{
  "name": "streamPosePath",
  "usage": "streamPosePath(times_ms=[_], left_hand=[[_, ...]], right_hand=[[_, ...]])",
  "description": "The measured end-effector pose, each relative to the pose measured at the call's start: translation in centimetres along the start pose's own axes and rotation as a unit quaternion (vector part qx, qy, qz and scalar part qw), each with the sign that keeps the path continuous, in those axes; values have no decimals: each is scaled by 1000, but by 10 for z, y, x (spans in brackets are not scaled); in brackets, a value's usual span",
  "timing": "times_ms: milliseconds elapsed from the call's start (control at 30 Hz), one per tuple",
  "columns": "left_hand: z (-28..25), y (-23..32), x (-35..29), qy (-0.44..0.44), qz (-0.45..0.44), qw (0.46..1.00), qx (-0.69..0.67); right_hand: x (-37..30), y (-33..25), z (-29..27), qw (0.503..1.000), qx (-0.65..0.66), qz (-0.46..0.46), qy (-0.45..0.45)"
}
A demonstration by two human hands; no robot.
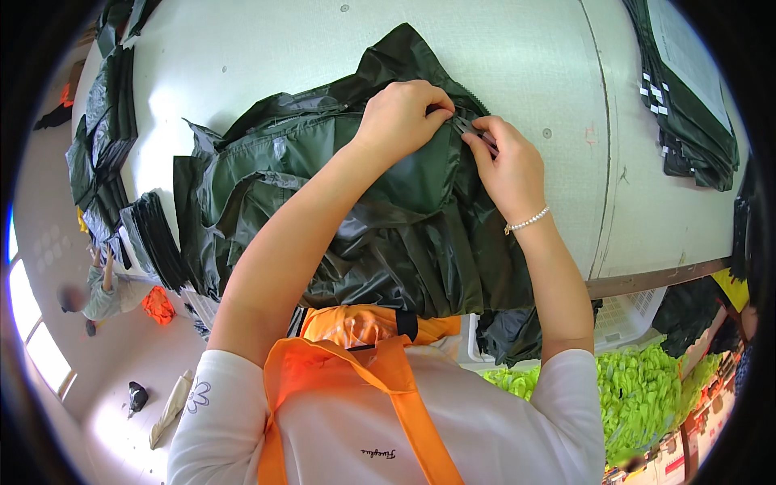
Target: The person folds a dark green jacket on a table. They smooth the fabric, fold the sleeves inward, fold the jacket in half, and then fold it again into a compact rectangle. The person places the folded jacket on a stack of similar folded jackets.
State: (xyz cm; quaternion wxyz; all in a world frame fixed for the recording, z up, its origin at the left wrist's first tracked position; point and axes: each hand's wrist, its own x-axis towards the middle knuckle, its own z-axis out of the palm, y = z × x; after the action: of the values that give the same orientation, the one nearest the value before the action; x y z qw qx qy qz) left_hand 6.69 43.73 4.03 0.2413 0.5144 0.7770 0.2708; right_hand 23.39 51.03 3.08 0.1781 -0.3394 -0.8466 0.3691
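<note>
A dark green, shiny jacket [404,174] with a zip along its upper right edge lies spread on the pale table in front of me, its near part hanging over the table's edge. My left hand [404,113] pinches the fabric beside the zip, thumb and finger pressed together. Close to its right, my right hand [509,162] is closed around small metal thread snips [478,136]. Their blades point at the spot that the left fingers hold. Whether the tips touch the cloth I cannot tell.
Stacks of dark folded garment pieces [105,145] line the table's left side; more [687,121] lie at the far right. Below the edge are a white plastic crate [626,319] and a heap of lime-green cloth [638,396]. Another person [101,295] is at the left.
</note>
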Motion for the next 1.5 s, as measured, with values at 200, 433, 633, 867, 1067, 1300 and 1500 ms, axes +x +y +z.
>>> streamPosePath(times_ms=[200, 433, 633, 867, 1067, 1300, 1500], left_hand=[[0, 1, -3, 14, 8, 1000, 3], [-1, -3, -4, 22, -25, 999, -8], [-6, -4, -4, -33, -38, 999, -1], [-7, -6, -1, -73, -88, 984, -138], [-4, -11, -3, -50, -99, 973, -203], [-48, -10, -42, 133, -16, 991, -9], [-142, -101, -109, 88, -195, 976, 29]], right_hand=[[6, -3, 1, 998, -51, -31, 3], [6, -5, -1, 999, -26, -25, 0], [2, -7, -6, 999, -11, -5, -36], [4, -3, 0, 1000, 15, -13, -13], [1, -4, 1, 999, 22, -23, -5], [1, -20, -5, 995, 92, 31, 26], [12, -81, 13, 988, 131, -38, -78]])
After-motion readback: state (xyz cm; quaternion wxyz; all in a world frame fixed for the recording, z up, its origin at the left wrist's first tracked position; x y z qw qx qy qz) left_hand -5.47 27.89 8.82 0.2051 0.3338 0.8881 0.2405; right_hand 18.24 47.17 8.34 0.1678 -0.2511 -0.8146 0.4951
